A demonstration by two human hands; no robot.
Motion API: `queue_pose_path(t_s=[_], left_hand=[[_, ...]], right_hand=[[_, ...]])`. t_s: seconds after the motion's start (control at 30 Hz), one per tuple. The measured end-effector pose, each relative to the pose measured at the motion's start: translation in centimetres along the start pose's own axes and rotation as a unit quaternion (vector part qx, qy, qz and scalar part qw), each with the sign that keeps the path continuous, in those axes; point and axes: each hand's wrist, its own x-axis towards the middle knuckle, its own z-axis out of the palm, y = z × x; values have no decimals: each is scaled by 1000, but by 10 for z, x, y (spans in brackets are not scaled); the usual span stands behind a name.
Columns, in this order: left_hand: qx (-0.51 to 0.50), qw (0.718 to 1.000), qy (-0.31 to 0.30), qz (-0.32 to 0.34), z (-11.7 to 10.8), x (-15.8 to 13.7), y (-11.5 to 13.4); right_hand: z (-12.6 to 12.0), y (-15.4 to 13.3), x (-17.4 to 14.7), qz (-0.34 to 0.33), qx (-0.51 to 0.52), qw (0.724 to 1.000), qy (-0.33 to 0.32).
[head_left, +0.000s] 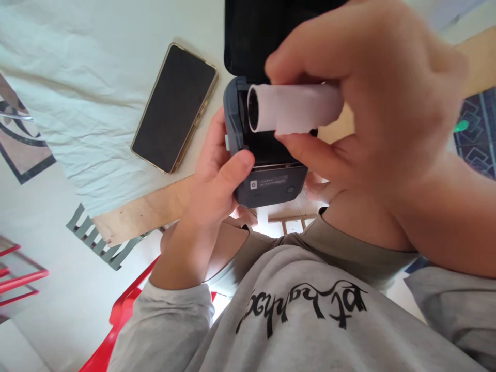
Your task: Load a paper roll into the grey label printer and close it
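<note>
1. Head view: a small dark printer (267, 175), its lid (263, 31) swung open, is held by the left hand (217, 175), which is wrapped around its left side with the thumb on the front edge.
2. A white paper roll (294, 108) is pinched between thumb and fingers of the right hand (372, 103), directly above the printer's open bay.
3. Judged from this, the lid is already opened and the roll is lined up; seating it and closing the lid appear left to do.
4. Left of the printer a phone (174, 108) lies on the cloth-covered tabletop (77, 77), well apart.
5. Below the printer the tabletop edge is near; little room is left there against the grey sweatshirt (302, 320).
</note>
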Motion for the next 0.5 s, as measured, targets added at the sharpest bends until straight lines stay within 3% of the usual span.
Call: queue_pose_path(t_s=[0.03,0.13,0.2,0.3,0.4,0.5], left_hand=[[8,1000,15,-9,1,0,2],[40,997,36,-55,7,1,13],[58,995,25,-77,10,2,19],[45,998,21,-49,12,4,19],[7,998,52,-27,14,4,16],[6,995,80,-65,16,4,20]], right_hand=[[-1,-7,0,-11,-73,997,-20],[4,-24,-2,-55,-179,982,17],[8,-27,-2,-33,-178,983,19],[8,-22,2,15,-152,987,-41],[0,-19,5,-37,-141,988,-58],[-7,-22,4,-69,-121,990,-31]])
